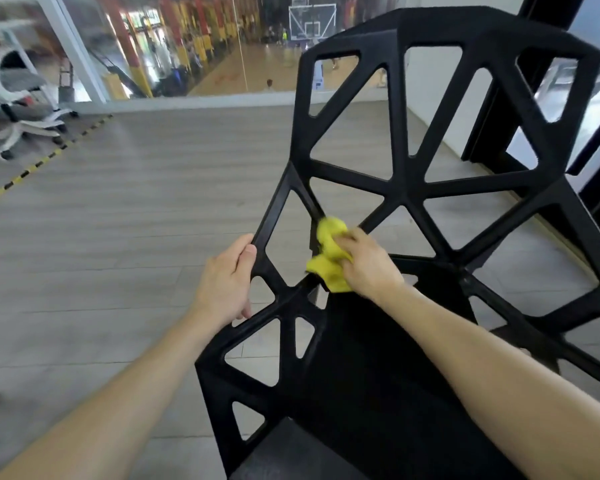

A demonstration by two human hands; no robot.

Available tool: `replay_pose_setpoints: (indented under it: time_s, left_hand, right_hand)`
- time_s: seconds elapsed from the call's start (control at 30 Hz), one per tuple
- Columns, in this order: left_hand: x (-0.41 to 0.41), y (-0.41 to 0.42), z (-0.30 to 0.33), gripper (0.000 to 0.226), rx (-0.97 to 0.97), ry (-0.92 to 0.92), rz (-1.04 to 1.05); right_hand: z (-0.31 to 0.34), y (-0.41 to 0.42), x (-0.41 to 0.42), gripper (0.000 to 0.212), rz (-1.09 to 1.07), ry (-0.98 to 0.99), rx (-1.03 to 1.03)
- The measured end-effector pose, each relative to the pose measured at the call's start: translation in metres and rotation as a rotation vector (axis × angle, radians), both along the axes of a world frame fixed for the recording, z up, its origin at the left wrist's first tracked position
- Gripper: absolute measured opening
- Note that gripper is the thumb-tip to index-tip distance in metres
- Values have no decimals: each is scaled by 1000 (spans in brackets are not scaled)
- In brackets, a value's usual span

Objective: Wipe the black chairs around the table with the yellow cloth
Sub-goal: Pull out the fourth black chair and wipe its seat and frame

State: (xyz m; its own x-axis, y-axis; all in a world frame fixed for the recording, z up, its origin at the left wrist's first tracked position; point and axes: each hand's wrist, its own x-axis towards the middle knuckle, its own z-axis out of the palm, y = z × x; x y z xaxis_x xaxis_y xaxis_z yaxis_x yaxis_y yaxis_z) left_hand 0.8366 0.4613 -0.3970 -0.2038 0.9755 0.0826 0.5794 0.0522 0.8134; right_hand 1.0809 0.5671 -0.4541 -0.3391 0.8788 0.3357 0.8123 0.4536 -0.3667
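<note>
Open floor [146,209] left of the black chair [406,188]; triangular gaps between its struts.

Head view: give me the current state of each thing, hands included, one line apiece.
black chair: upright, steadied by one hand, being wiped low on its backrest.
yellow cloth: bunched, pressed against a backrest strut near the seat.
left hand: gripping the chair's left side strut.
right hand: holding the cloth against the chair.
white office chairs: standing far left, blurred.
</note>
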Motion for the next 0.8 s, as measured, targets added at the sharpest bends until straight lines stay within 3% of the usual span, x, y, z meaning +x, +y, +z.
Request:
replay_pose_setpoints:
  time_s: [0.1, 0.17, 0.27, 0.4, 0.47, 0.57, 0.6, 0.7, 0.8]
  left_hand:
    - [0, -2, 1, 36, 18, -24, 15]
    - [0, -6, 2, 41, 58, -66, 33]
    - [0, -10, -2, 52, 112, -168, 88]
    - [0, -6, -6, 62, 113, -248, 182]
    - [0, -5, -7, 63, 115, -258, 196]
    - [-1, -5, -9, 63, 116, -274, 222]
    - [-2, -5, -9, 64, 114, -289, 236]
    - [-5, -3, -10, 60, 116, -285, 234]
    - [-5, -3, -11, 59, 110, -272, 234]
  right_hand:
    - [11, 3, 12, 25, -127, 17, -167]
    - [54, 12, -23, 30, -210, 251, -80]
    - [93, -3, -87, 34, -153, 472, 44]
    - [34, -99, -82, 61, 182, 303, -76]
    - [38, -99, -49, 60, 289, 196, -32]
    - [78, -60, -50, 47, 37, 415, 78]
    - [88, -58, -65, 49, 45, 433, 105]
    - [54, -86, -91, 65, 294, 223, 69]
    - [18, -112, -33, 66, 375, 19, -94]
